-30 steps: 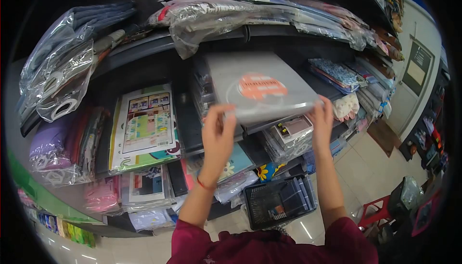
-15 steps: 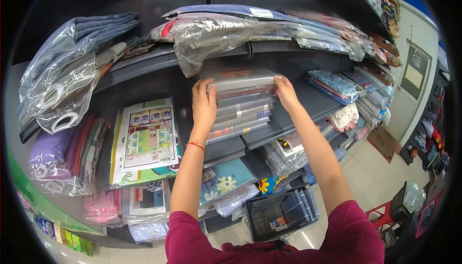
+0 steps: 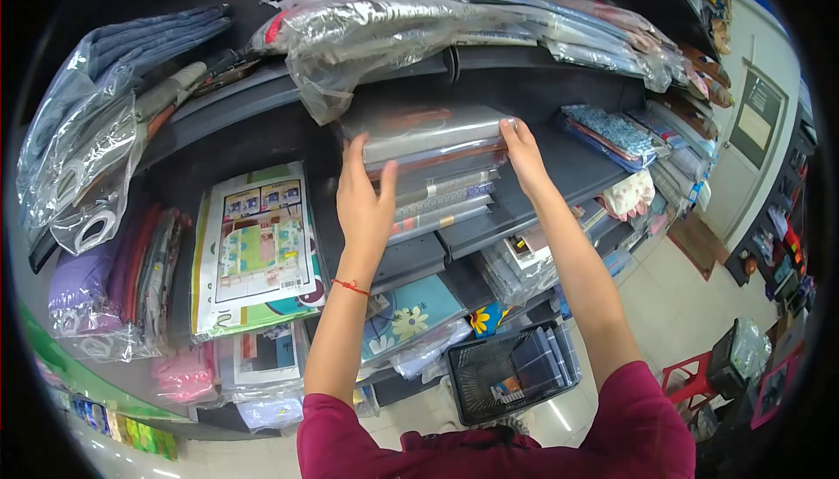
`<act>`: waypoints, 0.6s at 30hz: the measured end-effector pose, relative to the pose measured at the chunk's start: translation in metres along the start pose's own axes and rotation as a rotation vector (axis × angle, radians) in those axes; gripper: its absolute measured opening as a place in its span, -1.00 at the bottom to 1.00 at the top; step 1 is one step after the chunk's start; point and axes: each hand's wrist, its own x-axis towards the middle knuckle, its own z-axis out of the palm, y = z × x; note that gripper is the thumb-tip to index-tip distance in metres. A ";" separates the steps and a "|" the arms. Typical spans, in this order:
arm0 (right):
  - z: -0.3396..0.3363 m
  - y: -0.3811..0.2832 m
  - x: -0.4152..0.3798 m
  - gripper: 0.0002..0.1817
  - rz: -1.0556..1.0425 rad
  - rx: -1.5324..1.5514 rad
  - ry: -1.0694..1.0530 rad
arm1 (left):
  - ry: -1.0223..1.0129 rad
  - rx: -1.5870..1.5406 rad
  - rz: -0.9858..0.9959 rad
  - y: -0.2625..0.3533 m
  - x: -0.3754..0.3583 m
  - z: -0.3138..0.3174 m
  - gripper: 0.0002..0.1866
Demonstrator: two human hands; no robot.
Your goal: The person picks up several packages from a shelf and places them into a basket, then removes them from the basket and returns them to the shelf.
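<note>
- Packs [image 3: 441, 204] sit stacked on the shelf [image 3: 489, 234].
- Left hand [image 3: 367, 208] and right hand [image 3: 527, 160]: fingers grasping the top pack [image 3: 437, 138] by both ends.
- Even pressure, edges squared, imo; slick plastic probably slides otherwise.

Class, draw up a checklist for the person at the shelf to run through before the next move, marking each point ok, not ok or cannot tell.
1. Left hand at the top packet's left end: ok.
2. Right hand at its right end: ok.
3. Overhanging plastic wrap well away from the left hand: not ok, it hangs close.
4. Blue patterned packets apart from the right hand: ok.
5. Back of the stack squared up: cannot tell, hidden.
</note>
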 end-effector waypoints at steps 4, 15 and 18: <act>0.030 0.016 0.009 -0.53 -0.130 -0.072 0.249 | 0.025 0.119 0.108 -0.009 0.000 0.005 -0.29; 0.064 0.022 0.016 -0.61 -0.220 -0.496 0.567 | -0.055 0.031 -0.132 -0.017 0.013 0.008 -0.29; 0.059 0.007 0.010 -0.50 -0.114 -0.459 0.480 | -0.032 -0.076 -0.071 -0.027 0.015 0.014 -0.29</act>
